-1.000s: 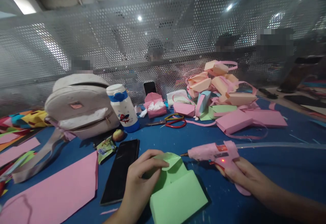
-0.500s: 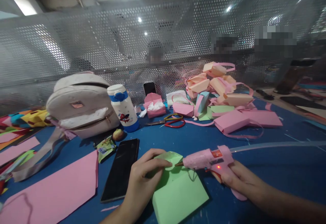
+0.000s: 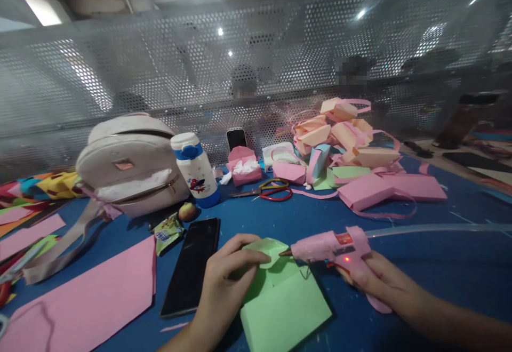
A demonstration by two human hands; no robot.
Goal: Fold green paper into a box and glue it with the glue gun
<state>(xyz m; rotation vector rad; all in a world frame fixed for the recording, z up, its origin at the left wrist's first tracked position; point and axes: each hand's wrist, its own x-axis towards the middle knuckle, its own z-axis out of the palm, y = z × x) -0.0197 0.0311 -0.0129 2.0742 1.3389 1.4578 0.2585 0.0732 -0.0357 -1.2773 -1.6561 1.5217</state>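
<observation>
A folded light-green paper box (image 3: 286,309) lies in front of me on the blue table. My left hand (image 3: 232,272) pinches a raised flap at its far end between thumb and fingers. In my right hand (image 3: 374,277) is a pink glue gun (image 3: 320,246), gripped by its handle, with a red light lit on its side. Its metal nozzle points left, at the edge of the pinched flap; whether it touches the paper I cannot tell. A long clear glue stick (image 3: 432,229) runs out of the gun's back to the right.
Left of my hand lie a black phone (image 3: 191,266), a green snack packet (image 3: 168,233) and pink paper sheets (image 3: 92,293). Farther back are a white backpack (image 3: 136,168), a bottle (image 3: 196,170), scissors (image 3: 276,191) and a pile of paper boxes (image 3: 348,133) before a perforated metal screen (image 3: 272,53).
The glue gun has shifted slightly right, its nozzle now near the flap's right edge. My left hand keeps its pinch on the flap. The whole view has moved slightly.
</observation>
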